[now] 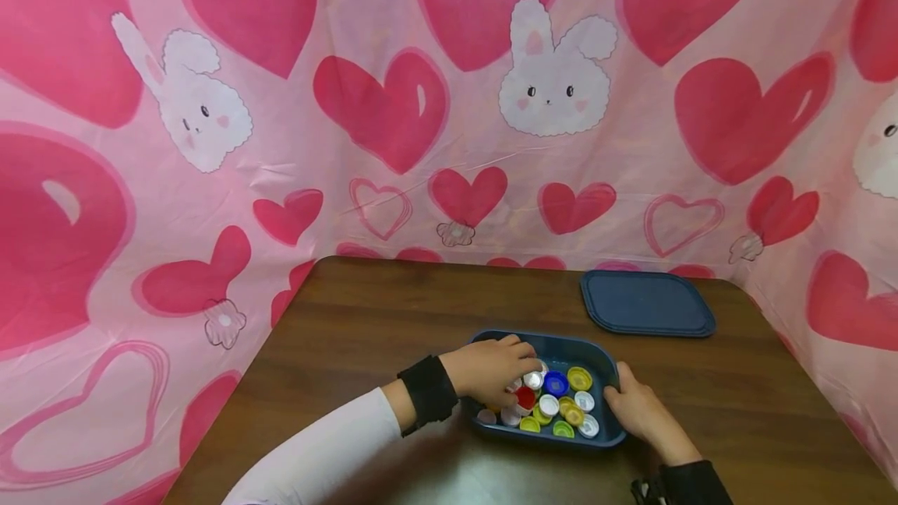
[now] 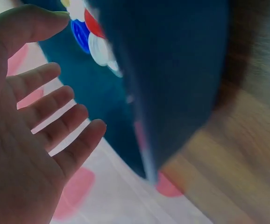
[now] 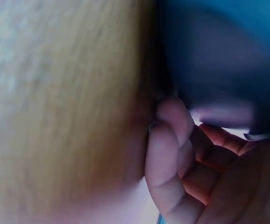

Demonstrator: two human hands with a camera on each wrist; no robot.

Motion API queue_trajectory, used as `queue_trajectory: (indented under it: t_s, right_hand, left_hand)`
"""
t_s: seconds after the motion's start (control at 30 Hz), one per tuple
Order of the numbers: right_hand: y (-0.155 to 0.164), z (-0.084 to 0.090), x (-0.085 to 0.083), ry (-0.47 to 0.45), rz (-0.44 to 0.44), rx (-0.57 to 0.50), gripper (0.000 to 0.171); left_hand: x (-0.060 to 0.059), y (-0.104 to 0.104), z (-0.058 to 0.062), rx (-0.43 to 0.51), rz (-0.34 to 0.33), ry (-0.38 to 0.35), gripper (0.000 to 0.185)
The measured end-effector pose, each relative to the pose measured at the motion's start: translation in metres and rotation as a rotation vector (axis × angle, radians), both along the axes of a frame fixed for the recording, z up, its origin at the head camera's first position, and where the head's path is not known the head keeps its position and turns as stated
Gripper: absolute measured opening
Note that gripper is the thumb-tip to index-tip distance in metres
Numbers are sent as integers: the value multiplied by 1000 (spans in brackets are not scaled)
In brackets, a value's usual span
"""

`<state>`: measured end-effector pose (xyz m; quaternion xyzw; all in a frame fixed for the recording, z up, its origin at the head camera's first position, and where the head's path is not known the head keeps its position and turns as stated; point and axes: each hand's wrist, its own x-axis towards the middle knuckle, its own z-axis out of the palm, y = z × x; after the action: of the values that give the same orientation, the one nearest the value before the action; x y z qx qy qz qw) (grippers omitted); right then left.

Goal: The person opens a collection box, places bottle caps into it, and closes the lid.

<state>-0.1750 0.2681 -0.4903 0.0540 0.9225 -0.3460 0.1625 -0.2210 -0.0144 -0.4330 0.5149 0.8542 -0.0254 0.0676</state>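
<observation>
Evidently midway: the left hand (image 1: 491,371), fingers loosely spread, reaches among bottle caps (image 1: 554,404) in the blue tray (image 1: 607,436) while the right hand (image 1: 641,411) grips its rim, lid (image 1: 645,302) still off.

I counted two hands in the head view: a left hand (image 1: 491,370) and a right hand (image 1: 641,410). There was one blue tray (image 1: 601,351) near the table's front edge, and one matching blue lid (image 1: 645,302) lying far right. One wooden table (image 1: 393,310) bore everything. Among the bottle caps (image 1: 554,404) in the tray, I made out one red, one blue, about four white, and about five yellow or green; others sat hidden under the left hand, so the total was uncertain. On the backdrop I counted three whole bunnies (image 1: 554,72).
</observation>
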Motion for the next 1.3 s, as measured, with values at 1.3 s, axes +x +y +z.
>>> queue_trajectory:
  t_s: [1.3]
  right_hand:
    - [-3,-4,0,53,16,40,37]
  left_hand:
    - [9,-37,-80,1065,945,-723,52]
